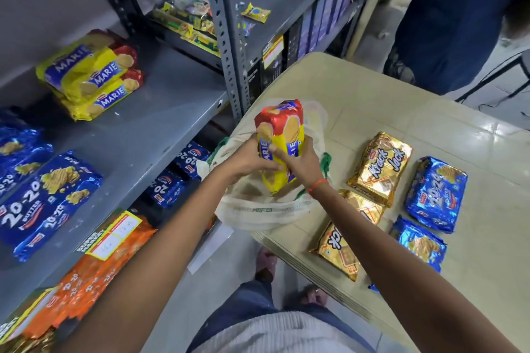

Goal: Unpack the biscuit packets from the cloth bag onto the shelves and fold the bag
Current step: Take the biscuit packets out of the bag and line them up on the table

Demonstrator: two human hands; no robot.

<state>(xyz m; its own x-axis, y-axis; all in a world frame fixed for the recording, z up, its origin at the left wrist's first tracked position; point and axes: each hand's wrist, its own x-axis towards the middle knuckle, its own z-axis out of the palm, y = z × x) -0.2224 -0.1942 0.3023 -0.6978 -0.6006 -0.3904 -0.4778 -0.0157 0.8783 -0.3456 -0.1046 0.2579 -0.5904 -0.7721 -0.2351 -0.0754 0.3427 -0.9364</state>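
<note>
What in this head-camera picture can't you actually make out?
1. Head view: the inside of the cloth bag, hidden by the Marie packet and by the left hand and right hand gripping it; whether packets remain inside is unclear.
2. Head view: the yellow-bordered price label, its writing too blurred to read.
3. Head view: a blue packet, mostly hidden behind the right forearm.

The bag's [266,209] inside is mostly hidden by its cloth and the Marie packet [282,135] — a gold packet [364,208] lies partly under the right forearm [372,238], and the shelf label's [114,233] handwriting is too faint to read.
</note>
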